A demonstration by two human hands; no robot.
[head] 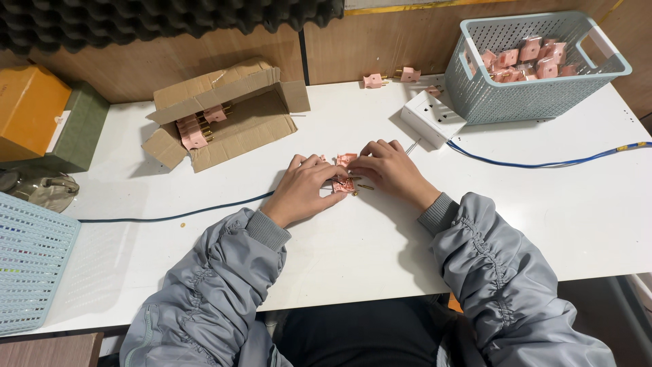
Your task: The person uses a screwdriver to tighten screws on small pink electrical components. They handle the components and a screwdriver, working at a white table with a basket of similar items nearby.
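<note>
The grey sleeves lead to both hands in the middle of the white table. The left hand and right hand pinch, it seems, one pink plug between them; its brass pins point right, toward the right hand.

My left hand and right hand covered most of the pink plug parts between them, so I could not tell how my fingers gripped them. The brass pins beside them were too small to count. The blue basket at my left ran off the picture's edge, and the yellow box did too.
</note>
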